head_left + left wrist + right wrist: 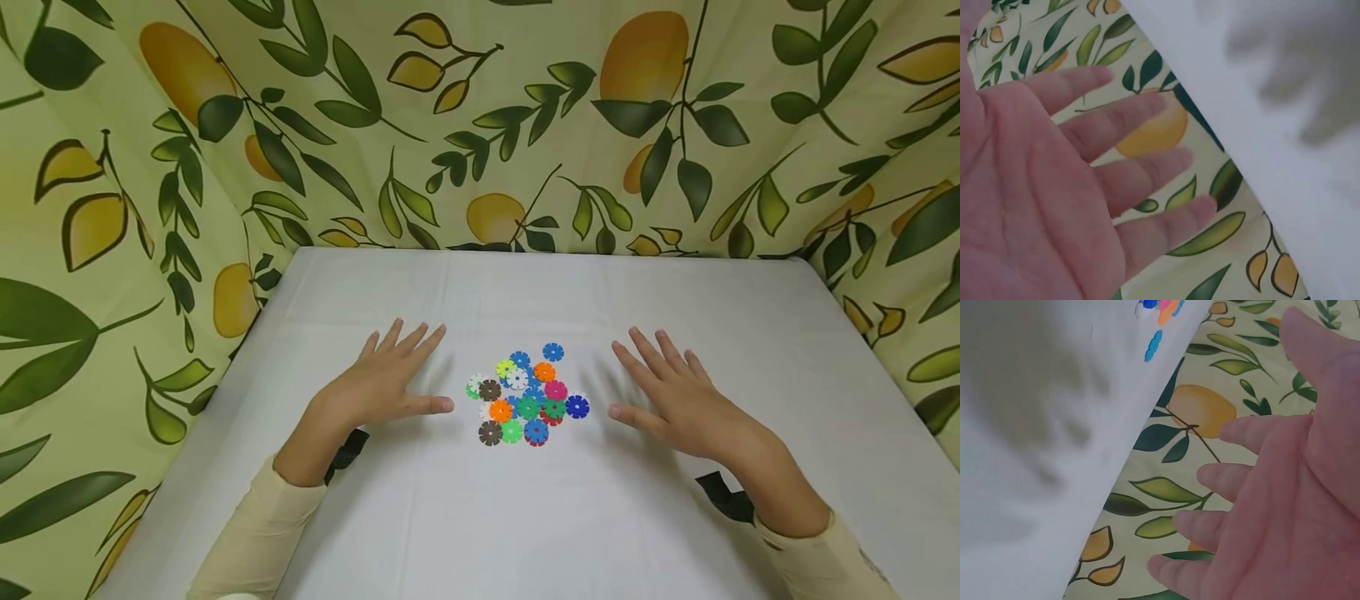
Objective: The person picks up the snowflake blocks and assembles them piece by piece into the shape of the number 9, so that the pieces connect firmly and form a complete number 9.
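A loose cluster of notched, flower-shaped plastic discs point(528, 407) in several colours lies mid-table, some overlapping. To its left hovers my left hand point(386, 383), palm down with fingers spread, apart from the discs. On the other side my right hand point(671, 396) is likewise spread and holds nothing. The left wrist view shows the bare left palm point(1035, 187) with its fingers extended. In the right wrist view the right palm point(1285, 506) is bare too, and a few discs point(1154, 345) appear at the top edge.
A white cloth point(465, 517) covers the table. Curtains point(495, 125) printed with fruit and leaves hang behind it and along both sides. Dark straps point(348, 454) show under both wrists. Shadows of the hands fall on the cloth.
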